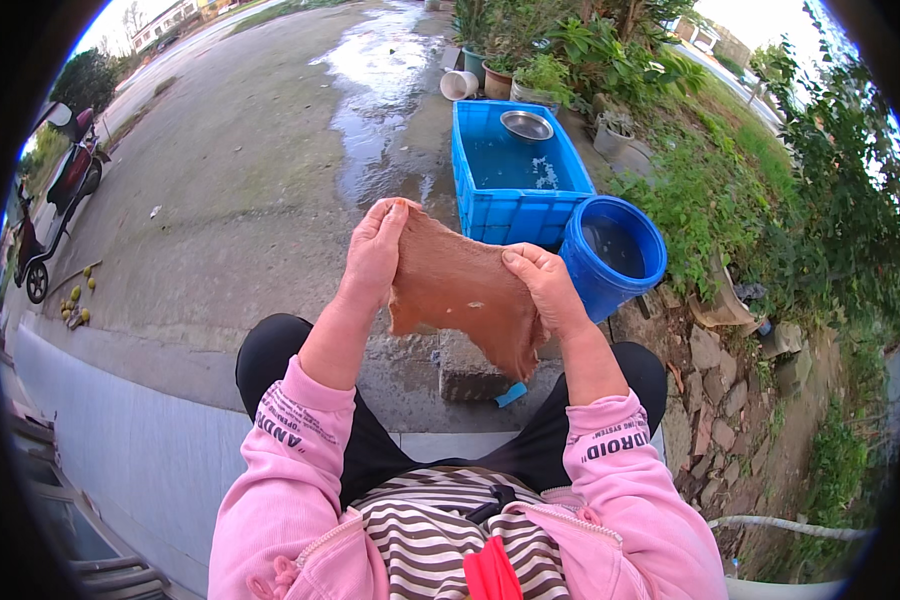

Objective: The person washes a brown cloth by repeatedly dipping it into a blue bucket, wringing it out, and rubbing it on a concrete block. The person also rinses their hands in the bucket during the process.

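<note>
A wet, brown piece of cloth or hide [457, 281] with ragged edges is stretched between my two hands; its exact material I cannot tell. My left hand [379, 244] pinches its upper left corner between thumb and fingers. At the upper right edge, my right hand [544, 281] grips it the same way. The lower edge hangs free over a rough concrete block [469, 375] on the ground between my knees. A small blue scrap [511, 394] lies by the block.
Beyond my hands stands a blue plastic crate [525, 196] of water with a metal bowl [526, 126] floating in it. Right of it is a blue bucket [607, 289] holding dark liquid. Potted plants, stones and a wet concrete yard lie around; a scooter [64, 187] stands far left.
</note>
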